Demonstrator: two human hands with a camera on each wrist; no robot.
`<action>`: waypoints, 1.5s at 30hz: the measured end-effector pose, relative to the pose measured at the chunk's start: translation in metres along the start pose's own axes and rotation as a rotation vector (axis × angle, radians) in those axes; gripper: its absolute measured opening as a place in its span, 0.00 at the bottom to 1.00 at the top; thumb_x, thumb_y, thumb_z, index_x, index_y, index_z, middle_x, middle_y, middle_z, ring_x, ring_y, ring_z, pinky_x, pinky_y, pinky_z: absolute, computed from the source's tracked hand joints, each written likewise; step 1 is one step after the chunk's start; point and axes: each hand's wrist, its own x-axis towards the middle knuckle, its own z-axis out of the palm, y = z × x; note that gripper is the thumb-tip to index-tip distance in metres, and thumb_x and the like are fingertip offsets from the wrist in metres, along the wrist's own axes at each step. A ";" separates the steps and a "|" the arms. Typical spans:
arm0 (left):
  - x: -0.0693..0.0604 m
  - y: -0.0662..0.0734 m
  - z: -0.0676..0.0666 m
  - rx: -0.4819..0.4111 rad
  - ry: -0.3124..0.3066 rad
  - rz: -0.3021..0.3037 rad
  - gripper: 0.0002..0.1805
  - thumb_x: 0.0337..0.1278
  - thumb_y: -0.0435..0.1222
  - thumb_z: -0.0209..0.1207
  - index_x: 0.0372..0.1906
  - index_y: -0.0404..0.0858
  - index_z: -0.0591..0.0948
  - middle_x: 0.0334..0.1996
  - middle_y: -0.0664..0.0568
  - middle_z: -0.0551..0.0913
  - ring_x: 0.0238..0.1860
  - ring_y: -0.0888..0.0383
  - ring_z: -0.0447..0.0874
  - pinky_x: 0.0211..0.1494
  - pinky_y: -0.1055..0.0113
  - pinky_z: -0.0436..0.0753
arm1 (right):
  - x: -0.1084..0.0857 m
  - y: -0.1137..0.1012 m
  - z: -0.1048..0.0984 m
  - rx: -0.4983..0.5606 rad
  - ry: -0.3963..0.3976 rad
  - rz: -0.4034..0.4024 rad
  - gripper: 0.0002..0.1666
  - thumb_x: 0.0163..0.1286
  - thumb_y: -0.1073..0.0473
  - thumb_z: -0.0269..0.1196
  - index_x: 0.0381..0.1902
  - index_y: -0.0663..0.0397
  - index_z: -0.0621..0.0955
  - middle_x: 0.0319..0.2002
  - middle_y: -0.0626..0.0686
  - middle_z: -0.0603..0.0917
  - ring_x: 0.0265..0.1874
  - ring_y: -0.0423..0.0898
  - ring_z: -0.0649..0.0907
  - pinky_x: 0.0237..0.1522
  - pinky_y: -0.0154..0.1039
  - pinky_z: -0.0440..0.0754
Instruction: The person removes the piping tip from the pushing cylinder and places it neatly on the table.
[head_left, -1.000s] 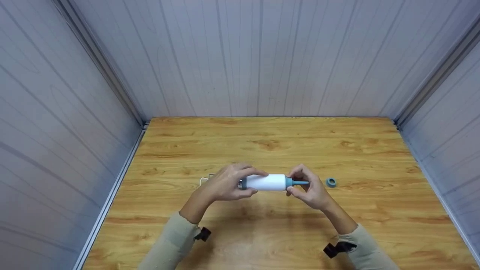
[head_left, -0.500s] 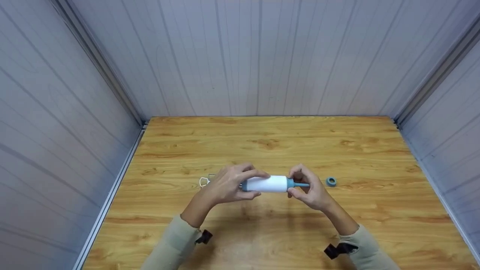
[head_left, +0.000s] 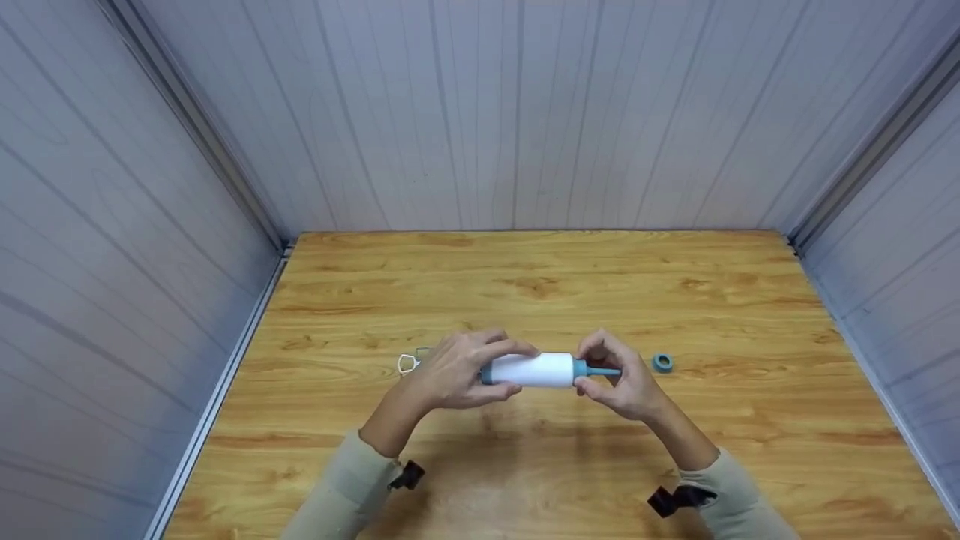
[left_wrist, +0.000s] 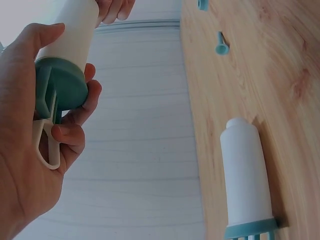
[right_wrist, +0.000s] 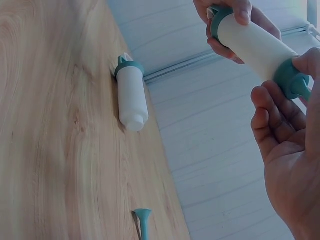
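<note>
Fingers of the right hand (head_left: 628,386) pinch a tapered teal nozzle (head_left: 603,371) on a white plastic cylinder (head_left: 547,370); the left hand (head_left: 456,375) grips its rear. Above the wood-grain worktop (head_left: 525,300), its long axis parallels the far edge, nozzle toward the right edge.

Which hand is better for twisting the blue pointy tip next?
Probably the right hand: it pinches the blue tip at its wide base, while the left hand holds the white tube.

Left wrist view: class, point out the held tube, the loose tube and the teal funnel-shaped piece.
Held tube (left_wrist: 75,33): left wrist view, white body.
Loose tube (left_wrist: 246,172): left wrist view, white body.
Funnel-shaped piece (left_wrist: 222,48): left wrist view, wide end.
</note>
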 end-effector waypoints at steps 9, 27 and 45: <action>-0.001 -0.002 -0.001 -0.055 -0.026 -0.046 0.25 0.72 0.49 0.66 0.69 0.50 0.86 0.52 0.46 0.95 0.31 0.56 0.88 0.35 0.68 0.81 | 0.001 -0.003 -0.001 -0.106 0.006 -0.048 0.20 0.65 0.84 0.66 0.53 0.71 0.78 0.49 0.42 0.87 0.43 0.34 0.90 0.48 0.32 0.91; -0.001 0.003 -0.001 0.026 0.019 -0.014 0.24 0.69 0.49 0.68 0.68 0.51 0.87 0.46 0.47 0.94 0.29 0.58 0.85 0.33 0.69 0.81 | 0.002 -0.002 0.002 -0.032 0.011 -0.022 0.11 0.77 0.79 0.60 0.54 0.72 0.74 0.38 0.54 0.86 0.25 0.50 0.86 0.28 0.39 0.89; -0.001 0.008 -0.005 0.023 0.003 -0.062 0.24 0.72 0.50 0.68 0.69 0.52 0.86 0.49 0.47 0.94 0.31 0.55 0.88 0.36 0.66 0.82 | 0.004 -0.002 0.004 -0.048 0.032 -0.128 0.19 0.67 0.85 0.61 0.55 0.76 0.75 0.46 0.47 0.87 0.42 0.36 0.88 0.46 0.32 0.90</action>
